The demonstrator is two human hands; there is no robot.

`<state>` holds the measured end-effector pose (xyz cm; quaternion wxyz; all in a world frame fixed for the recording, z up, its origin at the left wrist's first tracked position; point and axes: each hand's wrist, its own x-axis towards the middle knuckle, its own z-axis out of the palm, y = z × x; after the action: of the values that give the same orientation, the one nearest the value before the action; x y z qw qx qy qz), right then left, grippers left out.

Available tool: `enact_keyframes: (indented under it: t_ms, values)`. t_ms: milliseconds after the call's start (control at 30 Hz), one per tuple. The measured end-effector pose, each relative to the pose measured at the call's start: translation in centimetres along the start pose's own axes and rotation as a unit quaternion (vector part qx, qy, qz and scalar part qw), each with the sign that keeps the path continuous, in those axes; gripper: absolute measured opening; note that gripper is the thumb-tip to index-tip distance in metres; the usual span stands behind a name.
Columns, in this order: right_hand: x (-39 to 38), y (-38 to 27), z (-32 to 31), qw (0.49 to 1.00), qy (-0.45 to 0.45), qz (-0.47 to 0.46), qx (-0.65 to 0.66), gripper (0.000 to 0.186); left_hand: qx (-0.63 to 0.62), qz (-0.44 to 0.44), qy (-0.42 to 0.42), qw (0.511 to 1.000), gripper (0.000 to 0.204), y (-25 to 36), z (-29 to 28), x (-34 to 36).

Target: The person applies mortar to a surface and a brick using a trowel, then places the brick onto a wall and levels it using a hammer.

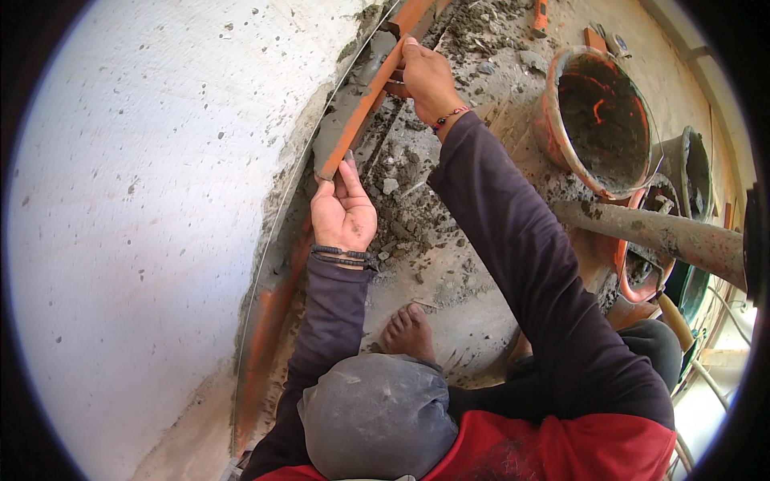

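I grip a long, narrow orange strip, like a tile (361,108), at both ends along the base of the white wall (144,208). Grey mortar (327,136) shows along its wall side. My left hand (343,210) holds the lower end, palm up, fingers curled on it. My right hand (427,80) pinches the upper part, thumb on top. A thin taut string runs along the wall beside the strip. More orange strips (269,345) lie along the wall toward my body.
An orange bucket (553,120) with grey mortar stands at right, near a grey bucket (694,172). A crusted pole (658,232) crosses over an orange container (634,284). Rubble (405,204) litters the floor. An orange-handled tool (539,18) lies far back. My bare foot (409,333) is below.
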<state>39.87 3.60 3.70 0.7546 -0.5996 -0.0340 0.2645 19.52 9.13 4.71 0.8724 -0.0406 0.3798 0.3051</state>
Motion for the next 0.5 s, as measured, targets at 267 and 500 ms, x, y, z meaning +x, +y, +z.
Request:
enact_keyframes:
  t_ms: [267,500]
  values:
    - [1.6,1.9,0.2,0.996,0.026,-0.082,-0.029,0.032,-0.060,-0.050,-0.006,0.997,0.035,1.1,-0.2,0.8]
    - [-0.9,2.3,1.6,0.991,0.070,-0.111,-0.013,0.037,-0.024,-0.003,-0.020,1.000,0.033,1.1,-0.1,-0.7]
